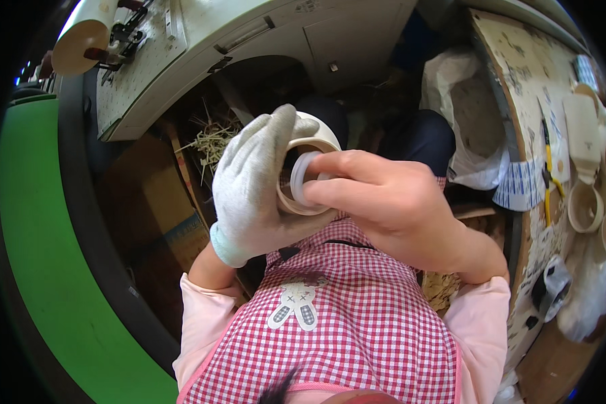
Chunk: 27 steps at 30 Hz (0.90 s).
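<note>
A pale cream cardboard tube (326,137) is held in front of my apron, its open end turned up toward me. My left hand (249,182), in a light grey knit glove, wraps round the tube from the left. A translucent white plastic ring or lid (297,180) sits tilted in the tube's mouth. My bare right hand (397,198) grips it between thumb and fingers, partly inside the opening. How deep the ring goes and the tube's far end are hidden by my hands.
On the right bench (512,60) lie more cream tubes (584,207), a yellow-handled tool (551,182) and clear plastic bags (589,299). A plastic bag (475,128) hangs beside it. A green surface (40,256) runs along the left. A larger tube (81,48) sits on a machine at upper left.
</note>
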### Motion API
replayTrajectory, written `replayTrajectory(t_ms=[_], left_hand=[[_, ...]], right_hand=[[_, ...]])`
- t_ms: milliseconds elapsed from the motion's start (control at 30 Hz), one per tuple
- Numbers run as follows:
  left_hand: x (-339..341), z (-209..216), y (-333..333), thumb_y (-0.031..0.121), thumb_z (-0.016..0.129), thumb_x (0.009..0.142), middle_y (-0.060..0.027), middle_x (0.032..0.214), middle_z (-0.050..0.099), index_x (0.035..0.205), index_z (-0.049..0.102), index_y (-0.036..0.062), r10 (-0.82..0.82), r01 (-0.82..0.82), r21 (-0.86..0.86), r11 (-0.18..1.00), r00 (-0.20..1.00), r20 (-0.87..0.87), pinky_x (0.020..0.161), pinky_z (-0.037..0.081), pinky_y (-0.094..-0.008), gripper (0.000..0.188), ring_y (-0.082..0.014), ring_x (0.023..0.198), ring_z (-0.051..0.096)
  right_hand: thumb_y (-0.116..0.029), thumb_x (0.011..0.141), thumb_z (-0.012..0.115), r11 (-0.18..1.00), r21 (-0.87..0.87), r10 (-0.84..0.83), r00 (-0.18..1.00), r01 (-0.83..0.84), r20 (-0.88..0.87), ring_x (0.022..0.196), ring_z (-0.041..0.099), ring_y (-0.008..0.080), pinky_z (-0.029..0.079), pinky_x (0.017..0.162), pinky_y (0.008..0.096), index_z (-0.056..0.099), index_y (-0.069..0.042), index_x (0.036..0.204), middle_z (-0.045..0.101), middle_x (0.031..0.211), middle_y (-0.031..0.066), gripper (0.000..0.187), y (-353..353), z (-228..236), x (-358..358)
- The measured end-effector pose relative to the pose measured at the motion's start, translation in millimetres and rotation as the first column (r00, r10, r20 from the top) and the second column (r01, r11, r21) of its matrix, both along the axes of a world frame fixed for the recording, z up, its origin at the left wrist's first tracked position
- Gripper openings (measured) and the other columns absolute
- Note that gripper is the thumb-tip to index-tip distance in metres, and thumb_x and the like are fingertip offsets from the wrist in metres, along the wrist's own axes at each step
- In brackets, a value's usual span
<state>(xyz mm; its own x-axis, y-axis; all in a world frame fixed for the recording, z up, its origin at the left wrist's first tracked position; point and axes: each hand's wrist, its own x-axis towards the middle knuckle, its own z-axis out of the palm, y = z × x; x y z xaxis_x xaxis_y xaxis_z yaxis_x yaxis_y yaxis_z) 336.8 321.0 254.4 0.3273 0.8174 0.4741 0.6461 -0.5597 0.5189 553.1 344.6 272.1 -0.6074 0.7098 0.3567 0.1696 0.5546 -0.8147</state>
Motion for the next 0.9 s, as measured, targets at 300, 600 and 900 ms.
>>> replayTrajectory(t_ms=[300, 600, 900], left_hand=[[-1.3, -12.4, -30.1, 0.026, 0.095, 0.062, -0.0156, 0.13, 0.07, 0.139, 0.057, -0.0057, -0.001, 0.002, 0.078, 0.997, 1.0, -0.011, 0.108, 0.05, -0.0493, 0.092, -0.035, 0.12, 0.067], [3.6, -10.5, -30.5, 0.034, 0.096, 0.06, -0.0125, 0.134, 0.068, 0.138, 0.061, -0.0002, -0.065, 0.066, 0.026, 0.997, 0.997, -0.04, 0.113, 0.045, -0.0497, 0.092, -0.0343, 0.131, 0.061], [-52.3, -27.8, -28.8, 0.027, 0.067, 0.1, -0.0175, 0.128, 0.069, 0.13, 0.063, -0.0024, 0.378, -0.229, -0.51, 0.829, 0.901, 0.21, 0.098, 0.053, -0.04, 0.043, -0.0227, 0.12, 0.064]], right_hand=[[-0.01, 0.078, 0.073, 0.863, 0.501, -0.201, 0.951, 0.059, 0.235, 0.083, 0.076, 0.0254, 0.062, 0.065, 0.0387, 0.074, 0.0, 0.101, 0.075, 0.101, 0.0185, 0.025, -34.0, -17.7, -30.9], [-0.014, 0.087, 0.073, 0.972, 0.044, 0.193, 0.885, -0.233, 0.424, 0.104, 0.069, 0.0323, 0.059, 0.086, 0.0405, 0.069, -0.002, 0.116, 0.073, 0.104, 0.0131, 0.032, -32.2, -9.5, 0.3], [-0.023, 0.106, 0.061, 0.67, -0.398, -0.717, 0.685, 0.626, -0.13, 0.068, 0.054, 0.0091, 0.045, 0.063, 0.025, 0.07, 0.002, 0.099, 0.061, 0.075, 0.0014, 0.027, 9.4, -14.0, 58.2]])
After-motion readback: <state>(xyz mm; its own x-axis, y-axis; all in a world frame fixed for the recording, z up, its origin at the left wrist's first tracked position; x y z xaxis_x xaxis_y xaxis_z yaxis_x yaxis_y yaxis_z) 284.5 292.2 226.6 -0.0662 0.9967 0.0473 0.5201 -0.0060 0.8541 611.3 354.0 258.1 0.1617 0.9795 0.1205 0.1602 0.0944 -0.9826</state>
